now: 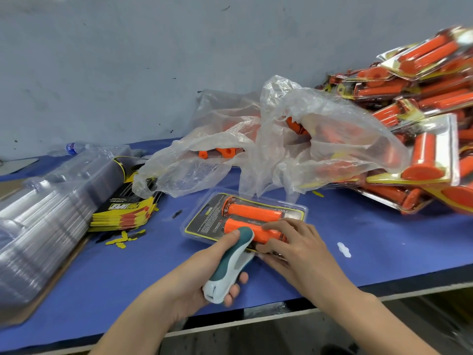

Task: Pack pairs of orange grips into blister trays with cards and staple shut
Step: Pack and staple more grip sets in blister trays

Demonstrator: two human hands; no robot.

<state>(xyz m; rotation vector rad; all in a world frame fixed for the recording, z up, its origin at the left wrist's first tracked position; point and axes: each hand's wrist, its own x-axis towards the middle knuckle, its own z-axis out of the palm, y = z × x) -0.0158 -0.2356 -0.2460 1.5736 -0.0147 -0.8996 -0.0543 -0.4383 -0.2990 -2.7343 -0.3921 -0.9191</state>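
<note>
Orange grips (253, 210) sit paired in blister tray (184, 228) w/ card (204, 221), mid blue table (358, 239). L hand (204, 275) curled round teal-white stapler (230, 267), nose at tray's near edge. R hand (294, 247) fingers straight, pressing near grip & tray down.

Blue tabletop (358, 265): clear tray stack (38, 221) at its left edge, cards (122, 208) beside, plastic bag (307, 139) centre (crumpled), finished packs (422, 98) heaped toward the right edge.
</note>
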